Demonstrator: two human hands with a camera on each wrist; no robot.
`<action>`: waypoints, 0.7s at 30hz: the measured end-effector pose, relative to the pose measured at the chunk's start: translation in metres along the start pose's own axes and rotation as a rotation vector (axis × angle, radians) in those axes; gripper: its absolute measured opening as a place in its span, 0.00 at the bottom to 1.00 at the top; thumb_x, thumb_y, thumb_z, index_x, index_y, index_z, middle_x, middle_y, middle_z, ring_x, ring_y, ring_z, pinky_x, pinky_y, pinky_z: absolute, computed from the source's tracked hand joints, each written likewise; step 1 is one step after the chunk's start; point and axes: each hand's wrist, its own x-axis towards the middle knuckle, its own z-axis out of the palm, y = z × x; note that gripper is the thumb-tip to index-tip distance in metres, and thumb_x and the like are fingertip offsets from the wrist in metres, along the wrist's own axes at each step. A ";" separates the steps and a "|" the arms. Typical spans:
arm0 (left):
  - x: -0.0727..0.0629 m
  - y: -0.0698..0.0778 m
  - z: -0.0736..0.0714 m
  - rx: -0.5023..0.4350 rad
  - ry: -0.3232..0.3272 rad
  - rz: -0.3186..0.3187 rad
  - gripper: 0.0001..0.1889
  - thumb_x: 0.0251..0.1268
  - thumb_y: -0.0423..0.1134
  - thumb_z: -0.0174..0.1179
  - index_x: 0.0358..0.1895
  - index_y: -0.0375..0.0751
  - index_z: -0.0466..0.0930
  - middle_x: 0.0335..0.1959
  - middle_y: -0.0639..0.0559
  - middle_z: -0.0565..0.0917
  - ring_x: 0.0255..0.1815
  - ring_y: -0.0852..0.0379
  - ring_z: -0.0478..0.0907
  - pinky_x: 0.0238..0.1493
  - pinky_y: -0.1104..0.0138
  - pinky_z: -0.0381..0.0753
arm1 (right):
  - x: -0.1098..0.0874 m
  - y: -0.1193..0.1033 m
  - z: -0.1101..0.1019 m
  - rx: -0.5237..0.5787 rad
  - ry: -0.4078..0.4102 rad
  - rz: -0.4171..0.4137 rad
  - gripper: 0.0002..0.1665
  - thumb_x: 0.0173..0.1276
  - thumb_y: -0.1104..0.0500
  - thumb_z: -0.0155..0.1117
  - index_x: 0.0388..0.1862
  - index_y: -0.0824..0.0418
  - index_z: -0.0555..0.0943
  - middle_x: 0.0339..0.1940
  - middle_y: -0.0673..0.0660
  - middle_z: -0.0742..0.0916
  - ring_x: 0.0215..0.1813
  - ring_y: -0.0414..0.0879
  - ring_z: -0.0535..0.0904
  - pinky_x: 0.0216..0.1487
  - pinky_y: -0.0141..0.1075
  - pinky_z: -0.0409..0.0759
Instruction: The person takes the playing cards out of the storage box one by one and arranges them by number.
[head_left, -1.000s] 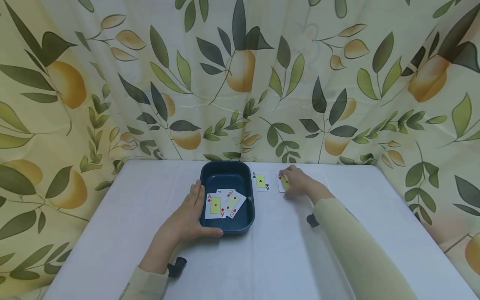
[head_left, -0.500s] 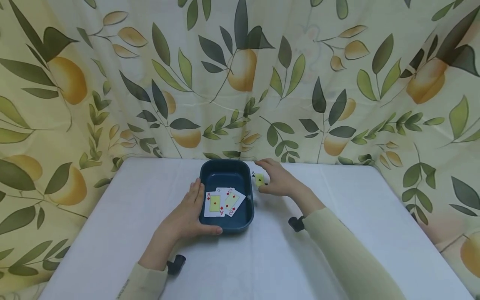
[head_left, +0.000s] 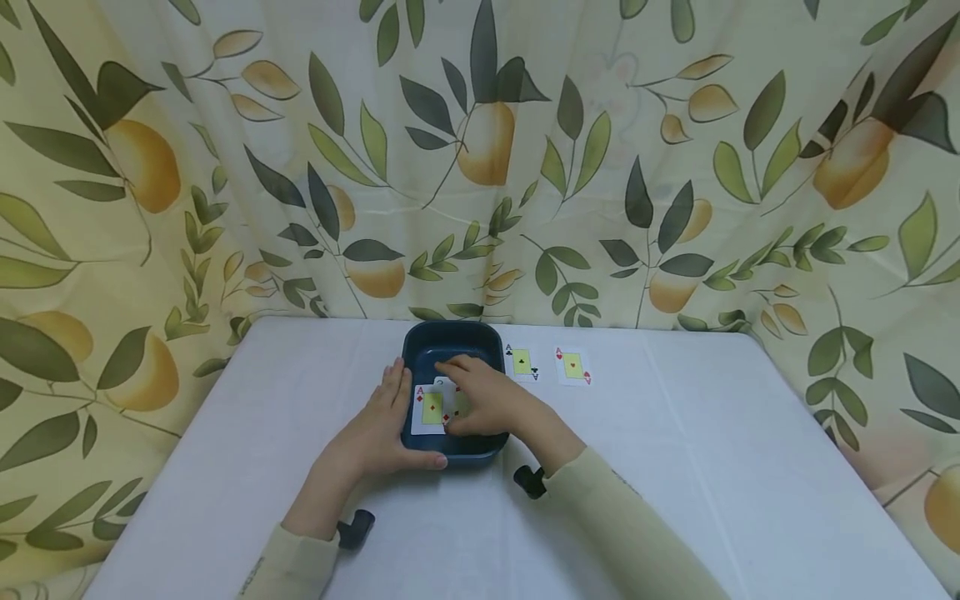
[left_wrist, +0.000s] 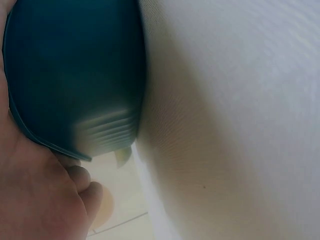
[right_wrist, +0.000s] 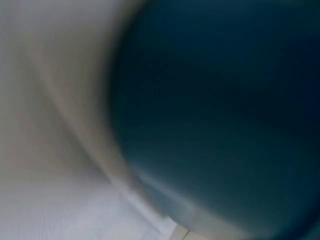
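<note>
A dark blue tray [head_left: 453, 336] stands on the white-covered table with several playing cards inside. The ace of diamonds [head_left: 429, 417] lies at the left of these cards; the right hand partly hides the others. My left hand [head_left: 367, 437] rests against the tray's left side, fingers straight and thumb along the near side. In the left wrist view, this hand [left_wrist: 40, 192] touches the tray's rim. My right hand [head_left: 487, 400] is inside the tray over the cards, thumb and fingers apart. Whether its fingertips touch a card cannot be seen. The right wrist view shows the tray wall [right_wrist: 200, 125], blurred.
Right of the tray, the ace of clubs [head_left: 521, 364] lies face up close to its wall. The ace of hearts [head_left: 573, 367] lies farther right, a gap between them. A patterned curtain [head_left: 480, 208] hangs behind the table's back edge.
My right hand has left the ace of hearts on the table, passed left over the ace of clubs and come down into the tray. The left hand has stayed against the tray.
</note>
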 end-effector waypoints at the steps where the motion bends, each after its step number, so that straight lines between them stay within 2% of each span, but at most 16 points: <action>1: 0.000 0.000 0.000 0.000 0.001 0.000 0.76 0.35 0.81 0.66 0.81 0.38 0.36 0.83 0.48 0.29 0.83 0.45 0.30 0.75 0.42 0.56 | 0.002 -0.002 0.003 -0.020 -0.017 0.001 0.53 0.55 0.46 0.77 0.77 0.57 0.65 0.74 0.55 0.71 0.73 0.49 0.66 0.72 0.45 0.70; 11: 0.000 -0.002 0.001 -0.004 0.004 0.007 0.77 0.35 0.81 0.66 0.81 0.38 0.35 0.82 0.48 0.29 0.83 0.45 0.30 0.75 0.42 0.56 | 0.018 -0.013 0.020 -0.184 -0.124 0.037 0.55 0.53 0.41 0.78 0.76 0.56 0.67 0.72 0.57 0.73 0.70 0.51 0.69 0.71 0.47 0.71; 21: -0.001 -0.001 0.000 0.001 0.008 0.007 0.77 0.35 0.82 0.65 0.81 0.38 0.35 0.83 0.48 0.29 0.83 0.45 0.31 0.74 0.42 0.57 | 0.023 -0.014 0.024 -0.215 -0.123 0.048 0.54 0.51 0.40 0.80 0.74 0.55 0.69 0.70 0.56 0.76 0.67 0.51 0.71 0.69 0.46 0.73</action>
